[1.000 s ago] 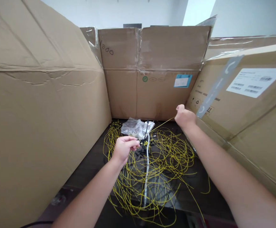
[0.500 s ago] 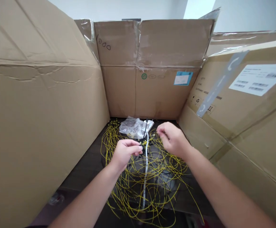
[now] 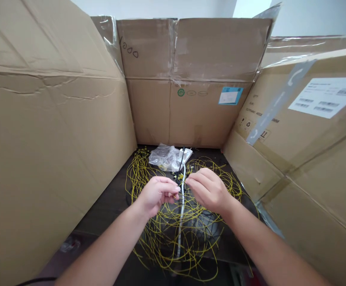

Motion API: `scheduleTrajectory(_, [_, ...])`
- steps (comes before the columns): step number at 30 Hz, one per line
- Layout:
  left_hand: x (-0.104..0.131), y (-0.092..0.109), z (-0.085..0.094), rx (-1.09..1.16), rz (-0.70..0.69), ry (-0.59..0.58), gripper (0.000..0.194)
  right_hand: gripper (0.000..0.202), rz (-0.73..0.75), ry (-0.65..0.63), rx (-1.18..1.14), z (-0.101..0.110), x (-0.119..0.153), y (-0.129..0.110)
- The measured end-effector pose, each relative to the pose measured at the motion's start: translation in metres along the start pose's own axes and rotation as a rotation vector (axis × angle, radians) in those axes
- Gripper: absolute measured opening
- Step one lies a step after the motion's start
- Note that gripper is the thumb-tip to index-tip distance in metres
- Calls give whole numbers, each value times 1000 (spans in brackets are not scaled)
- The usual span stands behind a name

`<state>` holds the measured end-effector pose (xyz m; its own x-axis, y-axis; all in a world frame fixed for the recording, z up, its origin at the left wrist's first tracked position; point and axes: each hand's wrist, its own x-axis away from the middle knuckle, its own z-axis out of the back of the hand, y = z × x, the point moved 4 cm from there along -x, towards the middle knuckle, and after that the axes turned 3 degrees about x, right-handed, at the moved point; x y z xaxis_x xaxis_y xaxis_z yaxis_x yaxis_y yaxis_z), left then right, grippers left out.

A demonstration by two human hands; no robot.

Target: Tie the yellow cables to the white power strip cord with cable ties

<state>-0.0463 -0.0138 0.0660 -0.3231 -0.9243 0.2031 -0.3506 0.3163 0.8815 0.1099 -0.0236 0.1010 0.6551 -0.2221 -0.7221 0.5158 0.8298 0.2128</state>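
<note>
Over a tangle of thin yellow wires (image 3: 167, 238), my left hand (image 3: 160, 194) is closed in a pinch, thumb against fingers; a small dark piece seems to show at its fingertips, too small to name. Just across from it, my right hand (image 3: 207, 188) is closed with its fingertips pressed together, and what they hold is too small to make out. The two hands are close but apart. Between them a white cable (image 3: 182, 210) runs toward the front. Small yellow and black parts (image 3: 178, 175) lie just behind the fingertips.
A clear plastic bag (image 3: 163, 157) lies at the back of the dark table (image 3: 109, 202). Cardboard stands on three sides: a left panel (image 3: 56, 139), a back panel (image 3: 151, 115) and a right box (image 3: 316, 159) with a white label. A black cable (image 3: 182, 158) rises near the bag.
My right hand has moved left and down, closer to my left hand. My left hand has stayed nearly in place. The view has shifted slightly.
</note>
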Motion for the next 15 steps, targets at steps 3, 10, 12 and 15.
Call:
scheduleTrajectory(3, [0,-2,-1,-7,9,-15,7,17,62,-36,22,0,0,-2])
scheduleTrajectory(10, [0,-3,-2,-22,26,-27,6,9,82,-91,59,-5,-2,-2])
scheduleTrajectory(12, [0,-3,-2,-30,24,-27,5,7,86,-90,66,-6,-1,-2])
scheduleTrajectory(15, [0,-4,-2,-40,22,-29,5,7,90,-110,79,-9,1,-2])
